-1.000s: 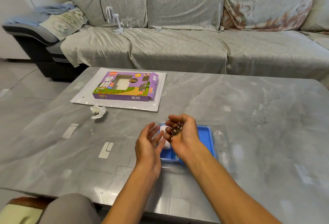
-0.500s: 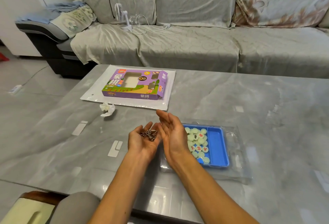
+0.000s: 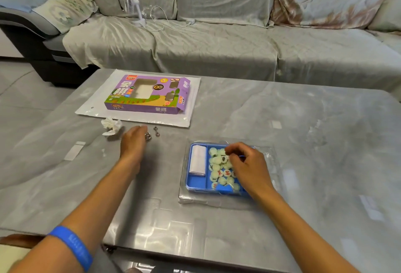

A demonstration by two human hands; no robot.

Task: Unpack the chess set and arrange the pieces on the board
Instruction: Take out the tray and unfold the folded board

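A blue tray (image 3: 196, 182) lies on the grey table, with a clear plastic cover (image 3: 270, 160) under it. Several pale round chess pieces (image 3: 217, 164) with red or black marks fill its middle compartment. A folded white sheet (image 3: 197, 160) sits in the left compartment. My right hand (image 3: 249, 168) reaches into the tray, fingers curled, and pinches a piece among the others. My left hand (image 3: 133, 142) is stretched forward, palm down, fingertips on a small metal ring (image 3: 147, 135). A second metal piece (image 3: 156, 131) lies just beyond, apart from the hand.
The purple chess box (image 3: 147, 95) rests on a white plastic bag (image 3: 193, 99) at the table's far left. A crumpled white tissue (image 3: 111, 125) lies left of my left hand. A grey sofa (image 3: 217, 44) with a small white fan (image 3: 132, 5) stands behind the table.
My left hand turned palm down and reached forward with the metal rings; one now lies on the table. My right hand moved from beside the left into the tray.
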